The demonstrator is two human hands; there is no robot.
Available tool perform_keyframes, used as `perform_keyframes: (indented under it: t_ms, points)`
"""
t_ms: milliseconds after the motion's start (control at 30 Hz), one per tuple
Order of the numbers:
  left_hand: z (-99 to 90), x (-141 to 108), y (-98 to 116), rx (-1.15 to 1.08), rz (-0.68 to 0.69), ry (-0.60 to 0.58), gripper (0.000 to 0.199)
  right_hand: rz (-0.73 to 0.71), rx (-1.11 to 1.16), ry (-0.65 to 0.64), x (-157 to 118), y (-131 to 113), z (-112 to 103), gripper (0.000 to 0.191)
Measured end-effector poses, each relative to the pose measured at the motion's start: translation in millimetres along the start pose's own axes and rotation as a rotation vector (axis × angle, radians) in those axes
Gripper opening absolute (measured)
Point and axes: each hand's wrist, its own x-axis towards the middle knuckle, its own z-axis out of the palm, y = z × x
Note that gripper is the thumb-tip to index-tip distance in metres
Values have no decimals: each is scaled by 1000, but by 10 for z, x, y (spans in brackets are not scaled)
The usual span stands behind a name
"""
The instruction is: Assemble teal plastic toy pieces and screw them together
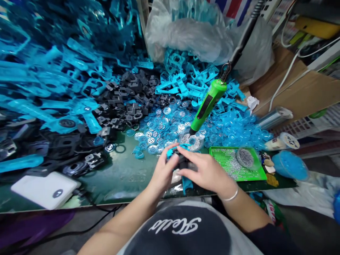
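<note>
Near the front edge of the green table, both hands are closed around one blue and black plastic assembly (187, 183). My left hand (165, 169) wraps its left side, thumb and fingers on the upper part. My right hand (206, 170) grips from the right, index finger across the top and thumb below. A blue handle-like piece hangs down between the hands; much of the assembly is hidden by fingers. Just beyond them, a green electric screwdriver (208, 104) hangs from a cable, its tip down by a round dish of small metal screws (196, 141).
Blue plastic parts (53, 78) are heaped at left, beside black parts (132, 95) and round discs (164, 124). Right of the hands lies a green tray (223, 157) with loose screws and a small dish. A white power bank (44, 189) rests on the table (127, 173) at left.
</note>
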Motion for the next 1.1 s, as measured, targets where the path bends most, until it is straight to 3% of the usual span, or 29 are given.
perform_keyframes:
  t_ms: [67,100,133,167,200,267,333,400,533,700,867,1100]
  points:
    - [-71,-38,-25,-19,-118,-25,70,38,71,169,147,206,-222,41]
    - [-92,-54,-26,-12,-157,-21,72,65,64,371,259,337,-319,37]
    - [-100,-66,-21,-23,-197,-21,73,85,39,571,391,479,-395,42]
    - [-97,-74,-11,-51,-238,-36,73,87,31,658,532,621,-444,58]
    - [-84,-77,0,-84,-270,-66,73,78,66,647,670,752,-467,65]
    - [-47,-72,14,-107,-269,-139,69,59,190,558,876,951,-458,54]
    - [-26,-58,1,-51,-200,-187,61,54,286,524,910,1038,-432,50]
    - [-34,-41,-44,23,-151,-200,57,75,344,568,747,1030,-441,48]
    - [-47,-6,-157,51,-125,-147,55,111,449,604,98,951,-523,50]
    - [147,40,-177,107,-213,-136,50,71,493,689,-485,1043,-474,54]
    - [334,63,-153,216,-238,-137,48,103,468,749,-616,1174,-382,56]
    - [395,62,-121,309,-183,-140,43,129,446,799,-629,1205,-333,56]
